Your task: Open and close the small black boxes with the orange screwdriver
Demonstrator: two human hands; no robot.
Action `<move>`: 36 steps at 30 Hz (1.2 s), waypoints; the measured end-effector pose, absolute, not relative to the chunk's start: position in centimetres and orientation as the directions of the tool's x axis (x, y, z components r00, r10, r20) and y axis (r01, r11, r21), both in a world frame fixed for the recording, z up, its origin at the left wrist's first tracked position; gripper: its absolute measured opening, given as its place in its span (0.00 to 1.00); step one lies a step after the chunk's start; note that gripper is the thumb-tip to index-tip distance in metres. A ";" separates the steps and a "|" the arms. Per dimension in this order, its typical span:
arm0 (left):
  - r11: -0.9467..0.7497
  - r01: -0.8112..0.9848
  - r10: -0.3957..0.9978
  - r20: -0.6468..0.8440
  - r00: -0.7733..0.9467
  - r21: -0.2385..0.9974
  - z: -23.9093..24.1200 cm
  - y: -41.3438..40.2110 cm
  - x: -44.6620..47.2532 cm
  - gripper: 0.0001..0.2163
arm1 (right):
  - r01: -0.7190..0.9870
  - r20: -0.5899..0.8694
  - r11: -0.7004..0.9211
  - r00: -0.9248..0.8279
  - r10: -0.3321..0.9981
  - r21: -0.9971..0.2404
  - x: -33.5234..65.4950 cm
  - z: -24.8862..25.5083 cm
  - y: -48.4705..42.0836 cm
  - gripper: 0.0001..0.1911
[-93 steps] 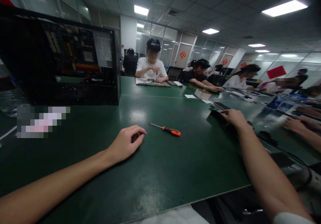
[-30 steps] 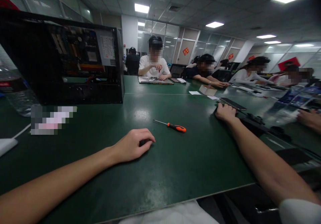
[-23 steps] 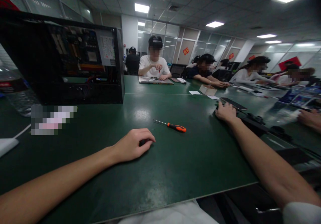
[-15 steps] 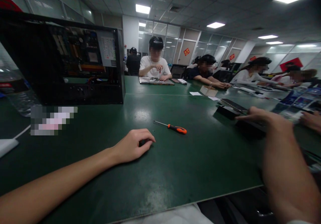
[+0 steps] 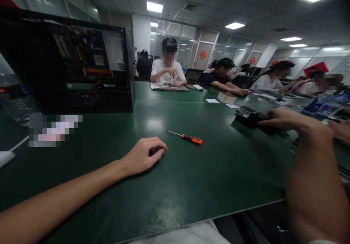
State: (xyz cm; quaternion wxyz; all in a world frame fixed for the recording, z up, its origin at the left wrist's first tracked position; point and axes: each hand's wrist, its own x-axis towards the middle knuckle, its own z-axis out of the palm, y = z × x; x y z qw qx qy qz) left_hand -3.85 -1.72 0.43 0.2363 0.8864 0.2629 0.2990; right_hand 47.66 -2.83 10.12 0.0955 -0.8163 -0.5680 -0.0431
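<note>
My left hand [image 5: 142,156] rests on the green table [image 5: 191,185] with its fingers curled over a small dark object [image 5: 153,151]. Just beyond it lies an orange-handled screwdriver [image 5: 188,138], untouched. My right hand [image 5: 284,122] is raised at the right. Its fingers stretch over the near end of a black box-like object [image 5: 247,120], and a dark part sits under them. The hand is blurred, so I cannot tell whether it grips anything. A phone [image 5: 246,109] lies on top of the black object.
An open black computer case [image 5: 82,69] stands at the back left, with a water bottle [image 5: 13,102] beside it. Several people work at the far side and along the right. A small cardboard box [image 5: 226,97] and papers lie farther back.
My right hand has lifted off the table beside the black object and now hovers higher, further right, over its near end. My left hand and the screwdriver have stayed put.
</note>
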 end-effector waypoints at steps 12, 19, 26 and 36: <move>-0.625 0.303 0.757 0.464 0.460 0.719 0.1 -1.1 -3.9 0.26 | 0.657 0.077 0.730 -0.731 0.678 -0.190 21.7 6.0 -0.9 0.15; -0.649 0.350 0.715 0.385 0.584 0.675 0.6 -0.4 -2.9 0.25 | 0.567 0.154 0.754 -0.756 0.636 -0.331 21.6 3.5 0.2 0.24; -0.673 0.364 0.646 0.271 0.714 0.644 2.6 2.0 -1.0 0.17 | 0.799 -0.170 0.563 -0.597 0.784 -0.212 26.5 5.8 0.8 0.33; -0.550 0.366 0.733 0.225 0.642 0.751 0.9 1.5 -1.5 0.19 | 0.704 -0.015 0.702 -0.707 0.707 -0.110 24.7 14.2 2.5 0.19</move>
